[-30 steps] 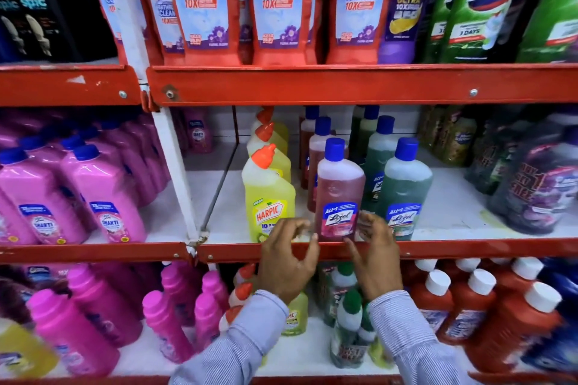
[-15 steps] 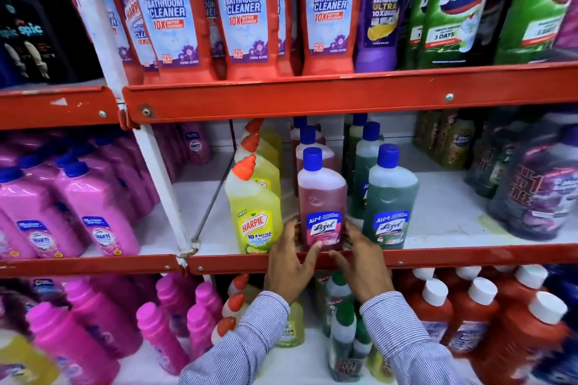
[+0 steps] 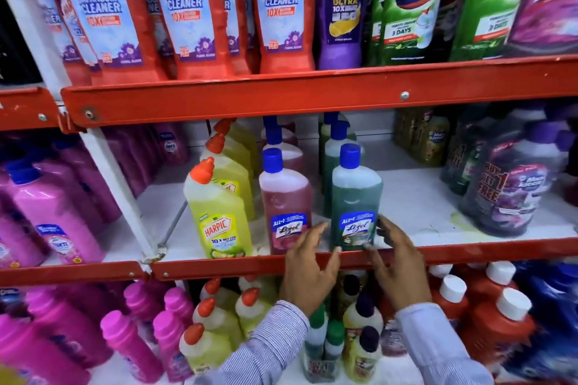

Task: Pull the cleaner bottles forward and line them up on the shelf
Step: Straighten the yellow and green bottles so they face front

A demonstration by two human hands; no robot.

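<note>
1. Cleaner bottles stood in three rows on the middle shelf (image 3: 422,222), each row running back toward 12 o'clock.
2. At the front stood a yellow Harpic bottle (image 3: 219,216), a pink Lizol bottle (image 3: 286,206) and a green Lizol bottle (image 3: 356,203), all upright and near the red shelf edge (image 3: 219,269).
3. The pink bottle was at 3 o'clock from the yellow one, and the green bottle was at 3 o'clock from the pink one.
4. The left hand (image 3: 309,272) was spread wide, fingers loose, with its fingertips at the green bottle's left side.
5. The right hand (image 3: 397,266) was also spread wide, with fingertips touching the green bottle's right side low down.
6. Neither hand had a closed grip around the bottle.
7. Dark purple bottles (image 3: 513,191) stood far off at 3 o'clock.
</note>
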